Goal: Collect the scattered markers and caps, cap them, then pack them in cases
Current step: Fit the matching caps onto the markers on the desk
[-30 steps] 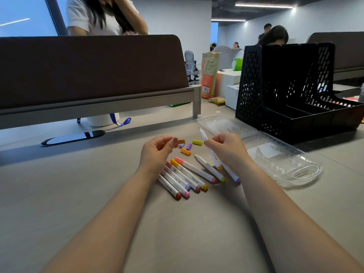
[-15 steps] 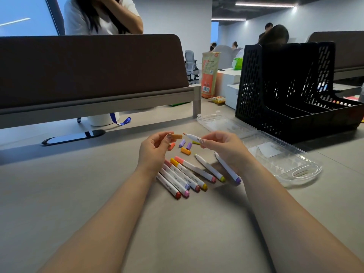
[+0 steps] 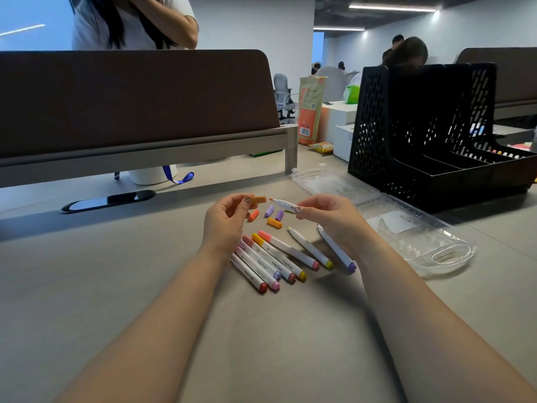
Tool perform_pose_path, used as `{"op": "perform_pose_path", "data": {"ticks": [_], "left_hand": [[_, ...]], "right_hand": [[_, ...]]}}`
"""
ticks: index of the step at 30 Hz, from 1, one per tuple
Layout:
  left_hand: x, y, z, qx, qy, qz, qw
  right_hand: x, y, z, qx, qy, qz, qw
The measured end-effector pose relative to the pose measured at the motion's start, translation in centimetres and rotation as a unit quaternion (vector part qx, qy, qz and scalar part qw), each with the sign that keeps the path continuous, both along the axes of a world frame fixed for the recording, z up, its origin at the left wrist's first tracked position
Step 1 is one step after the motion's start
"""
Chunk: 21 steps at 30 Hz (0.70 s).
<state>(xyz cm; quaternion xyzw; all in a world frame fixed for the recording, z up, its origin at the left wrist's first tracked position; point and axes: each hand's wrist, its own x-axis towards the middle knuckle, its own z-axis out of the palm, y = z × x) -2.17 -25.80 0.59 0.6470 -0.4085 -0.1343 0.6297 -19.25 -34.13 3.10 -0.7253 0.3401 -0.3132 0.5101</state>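
My left hand (image 3: 225, 222) pinches a light orange cap (image 3: 259, 200) above the table. My right hand (image 3: 331, 219) holds an uncapped white marker (image 3: 284, 204) level, its orange tip pointing left at the cap with a small gap between them. Loose caps lie just behind: an orange-red cap (image 3: 253, 215), two purple caps (image 3: 274, 212) and an orange cap (image 3: 274, 222). Several capped markers (image 3: 270, 264) lie side by side under my hands. Two uncapped markers (image 3: 322, 248) lie beside them. A clear open plastic case (image 3: 412, 237) is at the right.
A black mesh file rack (image 3: 430, 135) stands behind the case. A brown desk divider (image 3: 130, 103) runs along the far side, with a black cable slot (image 3: 109, 200) in the tabletop. A person stands behind the divider; others sit further back.
My right hand lifted the marker from upright on the table and turned it level, tip toward the left. My left hand raised the orange cap up to meet it.
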Motion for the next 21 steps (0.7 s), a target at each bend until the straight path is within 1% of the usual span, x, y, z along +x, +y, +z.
{"op": "perform_pose_path", "data": {"ticks": [9,12,16,21], "left_hand": [[-0.09,0.0,0.16,-0.014,0.079,-0.028,0.996],[-0.06,-0.03,0.2,-0.013,0.07,-0.043,0.997],[-0.14,-0.06,0.36,0.0,0.037,-0.067,0.997],[-0.44,0.01,0.67,0.022,0.035,-0.101,0.994]], "right_hand": [[0.34,0.18,-0.13,0.003,-0.024,-0.035,0.999],[0.56,0.3,-0.23,0.0,-0.021,-0.036,0.999],[0.66,0.35,-0.32,-0.004,-0.02,-0.035,0.999],[0.73,0.38,-0.42,-0.004,-0.02,-0.032,0.999]]}}
